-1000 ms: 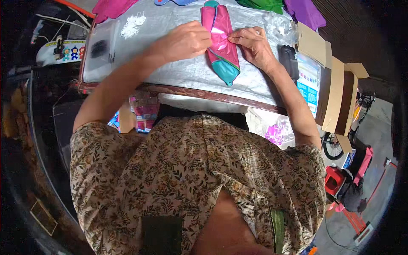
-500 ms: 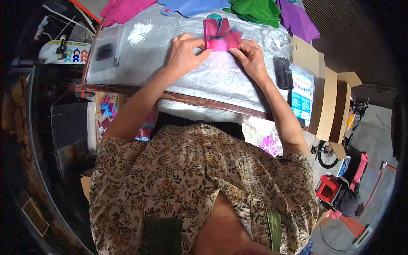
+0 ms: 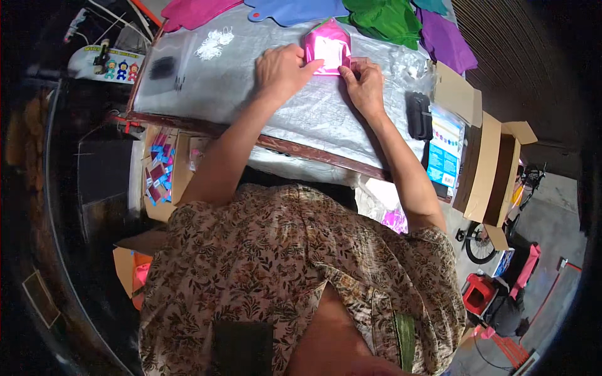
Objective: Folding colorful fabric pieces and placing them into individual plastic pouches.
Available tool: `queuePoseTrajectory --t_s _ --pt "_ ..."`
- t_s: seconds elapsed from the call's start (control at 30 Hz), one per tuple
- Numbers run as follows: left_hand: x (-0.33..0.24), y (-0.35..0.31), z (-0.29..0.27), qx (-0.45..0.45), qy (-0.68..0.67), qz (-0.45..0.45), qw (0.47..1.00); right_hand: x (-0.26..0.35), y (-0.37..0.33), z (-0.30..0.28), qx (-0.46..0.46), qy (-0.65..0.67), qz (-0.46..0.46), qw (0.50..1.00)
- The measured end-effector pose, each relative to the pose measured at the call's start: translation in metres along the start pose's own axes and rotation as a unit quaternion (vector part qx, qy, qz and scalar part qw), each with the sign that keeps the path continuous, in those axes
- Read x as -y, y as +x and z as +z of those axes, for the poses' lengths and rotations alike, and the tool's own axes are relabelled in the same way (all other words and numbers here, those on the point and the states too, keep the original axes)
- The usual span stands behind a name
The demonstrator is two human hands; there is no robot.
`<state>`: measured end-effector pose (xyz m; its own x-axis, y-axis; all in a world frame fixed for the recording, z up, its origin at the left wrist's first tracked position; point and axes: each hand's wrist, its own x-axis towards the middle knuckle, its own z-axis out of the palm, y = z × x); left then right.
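Observation:
A small folded pink piece, glossy on its face and pointed at the top, lies on the covered table between my hands; whether it is cloth or film I cannot tell. My left hand grips its lower left edge, thumb laid across the front. At the lower right corner my right hand pinches it between thumb and curled fingers. Beyond it are stacked flat cloth pieces in pink, blue, green and purple. A tangle of white loops sits left of my left hand.
To the right lie crumpled clear plastic, a black case and a blue-and-white printed package. Open cardboard boxes stand past the table's right side. Below the left edge is a box of small blue-and-pink packets.
The pink piece, earlier spread into upright flaps with teal inside, is now flattened with its glossy face up. My left hand has moved slightly right; the view has shifted a little.

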<state>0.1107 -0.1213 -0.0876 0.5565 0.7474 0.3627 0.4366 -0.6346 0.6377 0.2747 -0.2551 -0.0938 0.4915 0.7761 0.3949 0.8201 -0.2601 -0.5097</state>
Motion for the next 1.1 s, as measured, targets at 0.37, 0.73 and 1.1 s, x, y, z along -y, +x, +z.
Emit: queuePoseTrajectory --t_s 0.37,0.73,1.1 --pt "0.021 0.028 0.029 0.029 0.0 -0.022 0.999 0.001 0.008 0.019 -0.011 0.044 0.026 0.999" --pt "-0.003 0.01 0.028 0.143 -0.491 -0.219 0.831 -0.005 -0.016 0.001 -0.016 0.096 -0.113 0.989" --pt "-0.021 -0.018 0.022 0.177 -0.768 -0.184 0.588 0.056 -0.069 -0.029 -0.097 0.336 0.101 0.931"
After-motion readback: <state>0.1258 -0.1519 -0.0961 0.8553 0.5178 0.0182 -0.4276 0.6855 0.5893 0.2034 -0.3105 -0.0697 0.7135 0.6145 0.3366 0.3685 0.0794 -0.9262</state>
